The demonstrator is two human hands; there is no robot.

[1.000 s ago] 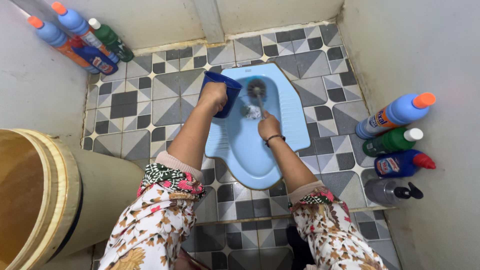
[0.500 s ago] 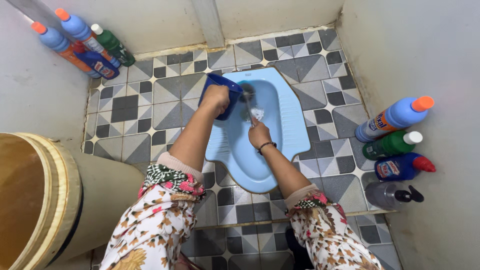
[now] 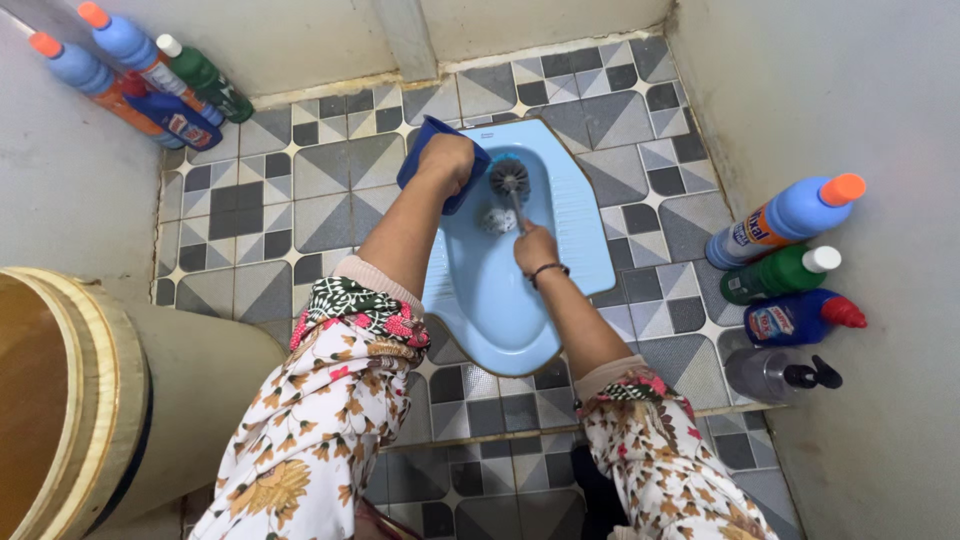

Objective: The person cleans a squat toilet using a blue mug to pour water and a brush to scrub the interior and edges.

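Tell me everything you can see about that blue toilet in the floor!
The light blue squat toilet is a smooth, glossy pan, ceramic by its look, sunk into the grey patterned floor tiles. It is widest at its far end and rounded at its near end. Its drain hole sits near the far end. The right hand holds a dark round-headed toilet brush inside the bowl, while the left hand presses a dark blue container at the far left rim.

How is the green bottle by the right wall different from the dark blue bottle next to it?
The green bottle with a white cap is green, while the dark blue bottle with a red cap is blue with a pale label. The green bottle's cap is flat and white; the dark blue bottle's cap is red and pointed. The green bottle looks slimmer, the dark blue one broader. Both stand on the tiled floor against the right wall.
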